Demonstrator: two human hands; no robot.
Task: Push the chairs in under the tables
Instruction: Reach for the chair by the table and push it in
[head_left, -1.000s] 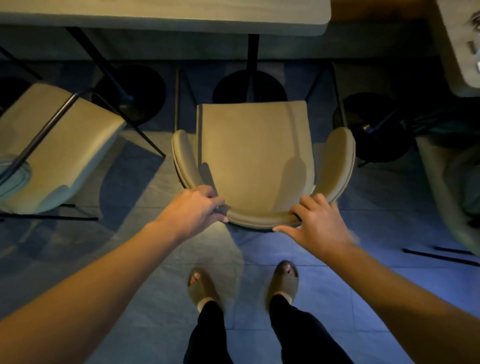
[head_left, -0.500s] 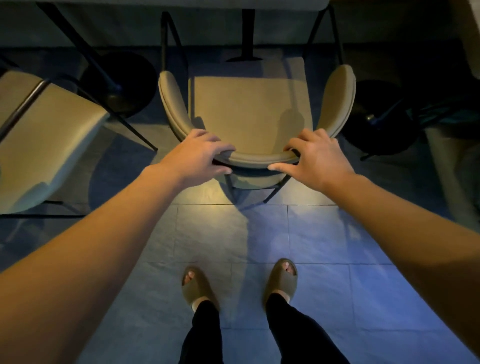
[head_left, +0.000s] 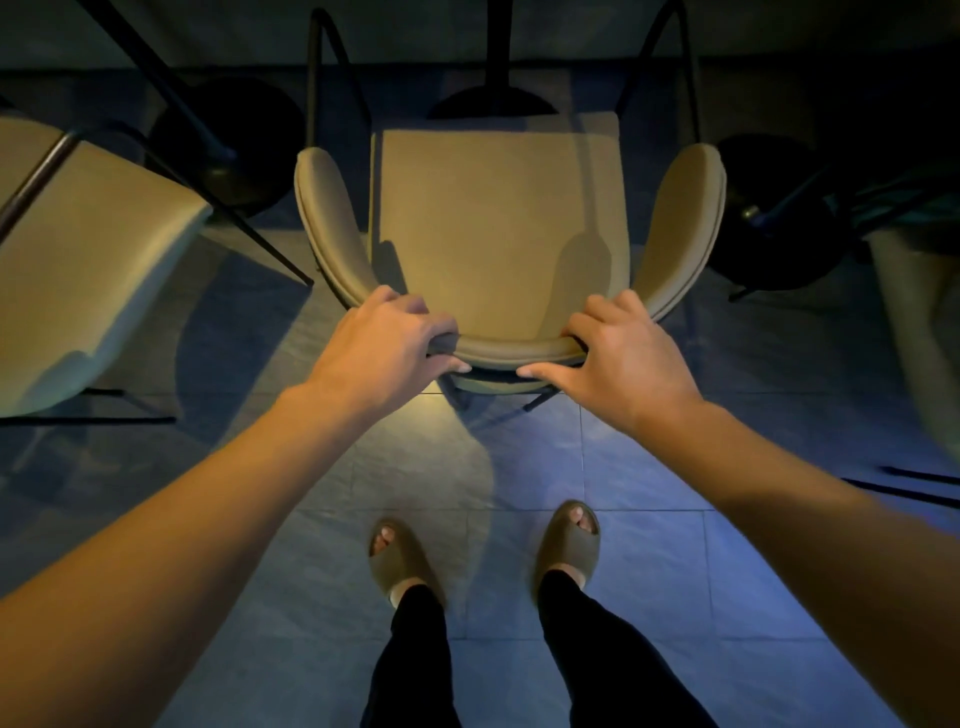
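Both hands (head_left: 387, 345) (head_left: 626, 358) over chair (head_left: 498, 228) rim.

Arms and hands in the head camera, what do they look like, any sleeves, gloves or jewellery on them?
Both forearms are bare as far up as the picture shows, with no sleeve in view. The left hand and right hand wear no gloves, and no rings, watch or wristband show. Fingernails look short and plain. The dim light hides finer detail.

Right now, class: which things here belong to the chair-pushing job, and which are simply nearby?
Part of the job:
- beige chair
- left hand, gripping its backrest
- right hand, gripping its backrest
- table pedestal ahead

Simply nearby:
- tilted chair
- sandals
- tiled floor
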